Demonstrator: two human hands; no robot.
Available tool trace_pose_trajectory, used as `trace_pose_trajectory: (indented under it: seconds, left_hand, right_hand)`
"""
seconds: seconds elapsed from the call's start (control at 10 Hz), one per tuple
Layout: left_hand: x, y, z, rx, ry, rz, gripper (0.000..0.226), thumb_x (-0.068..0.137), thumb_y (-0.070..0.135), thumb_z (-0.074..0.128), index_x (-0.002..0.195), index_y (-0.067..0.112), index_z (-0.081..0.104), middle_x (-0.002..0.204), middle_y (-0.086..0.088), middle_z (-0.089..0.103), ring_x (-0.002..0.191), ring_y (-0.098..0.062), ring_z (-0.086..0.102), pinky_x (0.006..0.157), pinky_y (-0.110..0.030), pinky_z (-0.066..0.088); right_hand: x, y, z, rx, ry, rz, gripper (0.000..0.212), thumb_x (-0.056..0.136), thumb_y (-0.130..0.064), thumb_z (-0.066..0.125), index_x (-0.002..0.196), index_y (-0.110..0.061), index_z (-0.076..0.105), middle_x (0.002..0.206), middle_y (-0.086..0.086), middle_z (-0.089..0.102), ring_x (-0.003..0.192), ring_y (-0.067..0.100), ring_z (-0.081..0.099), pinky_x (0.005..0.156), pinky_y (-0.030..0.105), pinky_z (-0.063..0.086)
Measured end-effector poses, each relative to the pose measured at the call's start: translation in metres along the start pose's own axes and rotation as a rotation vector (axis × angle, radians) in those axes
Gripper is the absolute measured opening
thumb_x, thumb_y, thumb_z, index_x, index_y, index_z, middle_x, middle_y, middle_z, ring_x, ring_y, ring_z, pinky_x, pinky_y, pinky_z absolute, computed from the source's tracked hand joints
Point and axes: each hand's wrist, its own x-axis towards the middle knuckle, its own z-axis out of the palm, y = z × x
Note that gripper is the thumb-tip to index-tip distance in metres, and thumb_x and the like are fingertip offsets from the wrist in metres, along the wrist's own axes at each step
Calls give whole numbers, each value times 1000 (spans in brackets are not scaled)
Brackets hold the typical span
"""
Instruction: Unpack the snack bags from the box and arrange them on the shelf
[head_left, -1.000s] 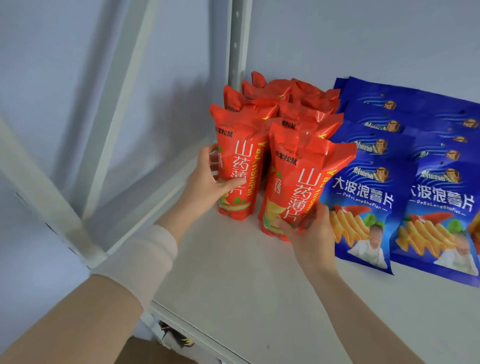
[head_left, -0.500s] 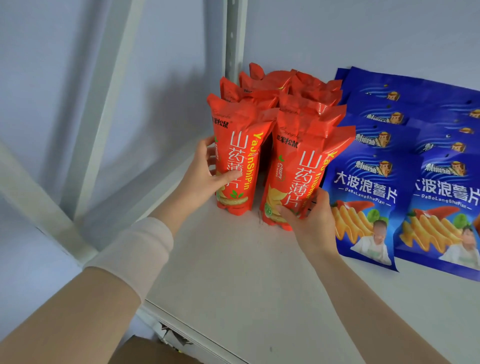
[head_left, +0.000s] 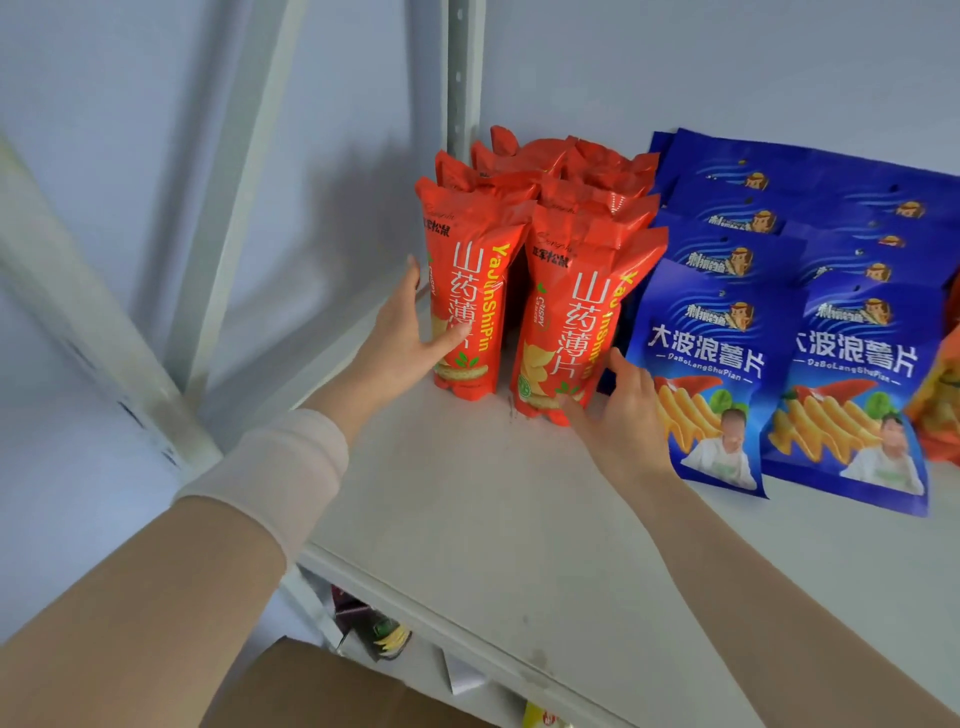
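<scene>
Item 1: tall red foil crisp bag (head_left: 470, 312), upright near the left edge of the white metal shelf (head_left: 467, 519), left hand (head_left: 408, 340) wrapped round its lower half, thumb across the front | Item 2: second red foil crisp bag (head_left: 569, 332), upright just beside it, right hand (head_left: 621, 423) clasping its lower right corner | Adjacent: flat blue crisp packets (head_left: 706, 374), overlapping rows toward the right edge

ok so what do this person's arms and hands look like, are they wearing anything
Both hands are bare: no gloves, rings or watch show on the left hand or the right hand. The left arm wears a pale, pinkish-white stretchy band above the wrist, with bare arm on either side of it. The right arm has no sleeve in view.
</scene>
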Motion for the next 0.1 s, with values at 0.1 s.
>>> trace_pose_trajectory:
  seconds: [0.1]
  left_hand:
    - [-24,6,1,348,89,-62,82,87,35,62,148,9,15,154,-13,20,141,-30,23,113,-41,24]
  right_hand:
    - [-19,1,-21,-207,-36,-83,65,90,-35,57,143,-9,30,142,14,37,133,29,33,107,39,29]
